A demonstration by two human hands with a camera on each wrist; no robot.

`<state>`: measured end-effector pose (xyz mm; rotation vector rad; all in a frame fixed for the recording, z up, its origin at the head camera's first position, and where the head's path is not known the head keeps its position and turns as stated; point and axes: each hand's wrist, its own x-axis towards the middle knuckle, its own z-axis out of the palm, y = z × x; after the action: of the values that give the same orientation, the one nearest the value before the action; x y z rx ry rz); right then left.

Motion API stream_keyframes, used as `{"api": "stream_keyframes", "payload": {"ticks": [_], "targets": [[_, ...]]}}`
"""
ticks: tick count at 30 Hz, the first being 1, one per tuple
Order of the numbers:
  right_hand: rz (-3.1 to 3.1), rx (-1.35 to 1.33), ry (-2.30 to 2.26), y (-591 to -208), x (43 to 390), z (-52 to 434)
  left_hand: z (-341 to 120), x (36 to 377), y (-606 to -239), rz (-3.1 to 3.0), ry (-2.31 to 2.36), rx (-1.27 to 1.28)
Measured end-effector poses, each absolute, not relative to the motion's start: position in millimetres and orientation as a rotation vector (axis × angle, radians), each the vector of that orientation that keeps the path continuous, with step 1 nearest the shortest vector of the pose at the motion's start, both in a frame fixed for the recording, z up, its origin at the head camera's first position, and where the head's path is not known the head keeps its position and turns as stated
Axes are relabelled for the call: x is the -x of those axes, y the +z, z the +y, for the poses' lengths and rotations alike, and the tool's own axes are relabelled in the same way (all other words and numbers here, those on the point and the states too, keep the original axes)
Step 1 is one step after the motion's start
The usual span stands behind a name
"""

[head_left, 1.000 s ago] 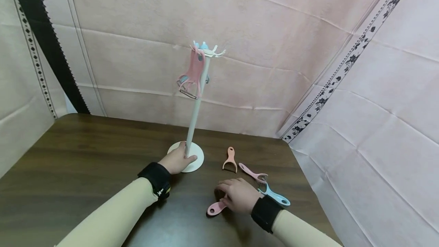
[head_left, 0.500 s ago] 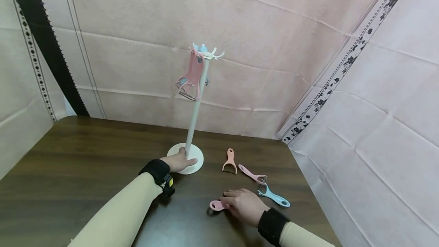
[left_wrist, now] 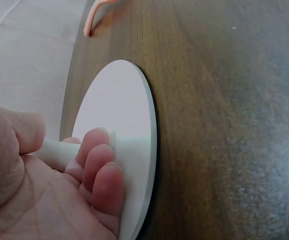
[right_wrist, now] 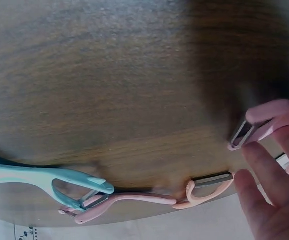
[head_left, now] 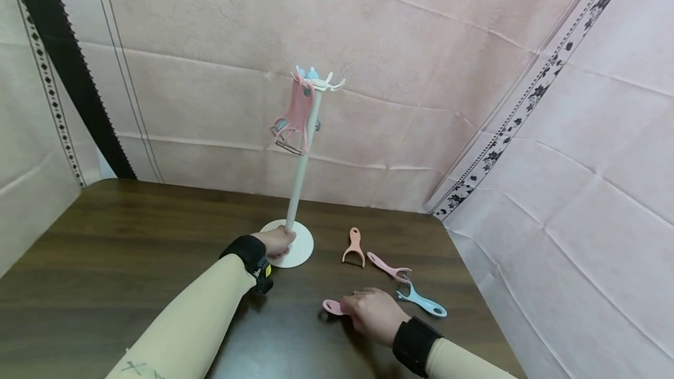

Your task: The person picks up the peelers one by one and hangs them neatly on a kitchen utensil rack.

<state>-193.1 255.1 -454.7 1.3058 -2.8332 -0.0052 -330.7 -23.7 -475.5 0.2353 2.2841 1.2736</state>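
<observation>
A: Start at the right hand (head_left: 372, 316). What is it doing?

B: Its fingers curl over the head end of a pink peeler (head_left: 333, 307) lying on the table (head_left: 131, 238), pinching it there; the handle sticks out to the left. The right wrist view shows that peeler's blade (right_wrist: 244, 131) just beside the fingertips (right_wrist: 264, 165).

A: Any change over the last second?

B: The hand has slid toward the person and the peeler has turned a little with it, yet it remains flat on the wood. The grip seems to be settling; the lift looks not yet begun.

A: And the left hand (head_left: 276, 241)?

B: It has stayed wrapped round the foot of the white stand's pole (left_wrist: 54, 152), fingers curled about it above the round base (left_wrist: 119, 115), steadying it.

A: What does the stand (head_left: 300, 162) hold?

B: A pink peeler (head_left: 295, 113) hangs from the hooks at the top, with something blue partly hidden behind it. Some hooks look free.

A: What lies loose nearby?

B: A salmon peeler (head_left: 354, 247), a long pink one (head_left: 388, 266) and a blue one (head_left: 423, 303), close together to the right of the base.
</observation>
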Motion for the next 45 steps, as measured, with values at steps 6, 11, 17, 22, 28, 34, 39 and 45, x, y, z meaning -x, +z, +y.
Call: {"api": "stream_keyframes", "payload": {"ticks": [6,11,17,22,28,34,39,45], "targets": [[-2.873,-1.223,-0.078,-450.2,192.9,252.6,-22.0,324.7,-469.7,2.251,1.304,-0.212],[-2.89,-1.202,-0.062,-449.6,193.7,251.2,-19.7,321.1,-465.7,2.301,1.214,-0.178],[-2.811,-1.205,-0.04,-449.1,196.4,252.6,-21.3,319.8,-465.0,2.342,1.18,-0.187],[-2.73,-1.039,0.14,-437.5,213.0,257.7,-21.7,321.8,-468.4,2.338,1.202,-0.19],[-2.671,-0.787,0.473,-396.7,252.5,253.0,-21.0,323.0,-468.2,2.297,1.245,-0.222],[-2.596,-0.666,0.653,-345.5,297.5,236.3,-20.9,320.0,-463.8,2.289,1.267,-0.213],[-2.557,-0.579,0.774,-308.2,321.8,220.4,-21.6,313.8,-458.0,2.289,1.25,-0.199],[-2.435,-0.433,1.11,-258.3,343.8,194.3,-23.3,307.6,-451.3,2.306,1.246,-0.207]]}}
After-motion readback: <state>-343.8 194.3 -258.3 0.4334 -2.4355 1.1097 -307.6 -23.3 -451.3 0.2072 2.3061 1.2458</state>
